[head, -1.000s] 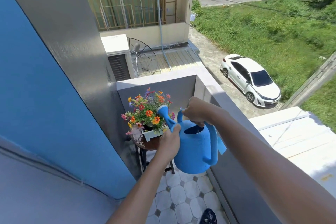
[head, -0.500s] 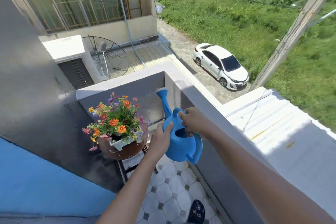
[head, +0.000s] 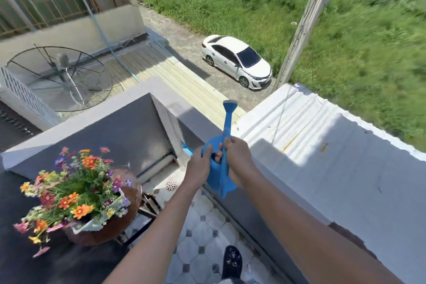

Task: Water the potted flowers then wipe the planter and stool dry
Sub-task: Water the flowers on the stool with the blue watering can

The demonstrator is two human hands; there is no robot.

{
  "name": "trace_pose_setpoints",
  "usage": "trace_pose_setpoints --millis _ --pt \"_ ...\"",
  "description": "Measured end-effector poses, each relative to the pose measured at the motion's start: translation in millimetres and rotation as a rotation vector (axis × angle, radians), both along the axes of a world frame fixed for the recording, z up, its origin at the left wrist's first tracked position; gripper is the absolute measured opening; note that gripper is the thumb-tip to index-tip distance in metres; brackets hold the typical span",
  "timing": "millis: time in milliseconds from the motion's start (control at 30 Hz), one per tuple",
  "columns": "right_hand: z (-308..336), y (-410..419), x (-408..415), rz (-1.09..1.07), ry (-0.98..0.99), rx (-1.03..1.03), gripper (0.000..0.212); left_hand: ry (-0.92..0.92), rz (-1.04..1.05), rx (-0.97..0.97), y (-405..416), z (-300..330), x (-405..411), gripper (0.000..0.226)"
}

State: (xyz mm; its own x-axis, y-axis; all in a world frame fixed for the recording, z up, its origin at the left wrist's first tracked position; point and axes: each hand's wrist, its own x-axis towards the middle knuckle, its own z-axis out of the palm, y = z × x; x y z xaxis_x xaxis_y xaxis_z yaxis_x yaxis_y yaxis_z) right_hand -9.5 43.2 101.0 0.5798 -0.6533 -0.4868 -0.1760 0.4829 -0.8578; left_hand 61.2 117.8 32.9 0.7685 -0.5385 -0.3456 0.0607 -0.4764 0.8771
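Observation:
A blue watering can (head: 222,182) is held upright over the balcony wall, its spout (head: 227,120) pointing up and away toward the street. My right hand (head: 237,159) grips its top handle. My left hand (head: 199,162) presses on the can's left side. The potted flowers (head: 73,191), orange, pink and purple, stand in a white planter (head: 92,226) at the lower left. The planter rests on a round brown stool (head: 119,221) with dark legs. The can is well to the right of the flowers.
A grey balcony wall (head: 288,191) runs along the right, its corner (head: 152,97) at the back. The floor (head: 198,237) is tiled, with a drain (head: 171,185) near the corner. A foot in a dark slipper (head: 231,263) stands on the tiles. Below are a white car (head: 237,60) and grass.
The can has swung right, away from the flowers, and its spout has risen from tipped over the blooms to pointing up. The view has turned right and down.

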Motion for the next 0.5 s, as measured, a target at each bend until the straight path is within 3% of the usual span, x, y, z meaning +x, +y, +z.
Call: trace_pose_setpoints --millis 233,500 --pt "-27 -50 7 0.020 -0.020 0.078 0.013 0.086 -0.088 0.041 -68 -37 28 0.030" --pt "-58 -71 4 0.036 -0.053 0.134 0.037 0.150 -0.185 -0.006 -92 -64 38 0.037"
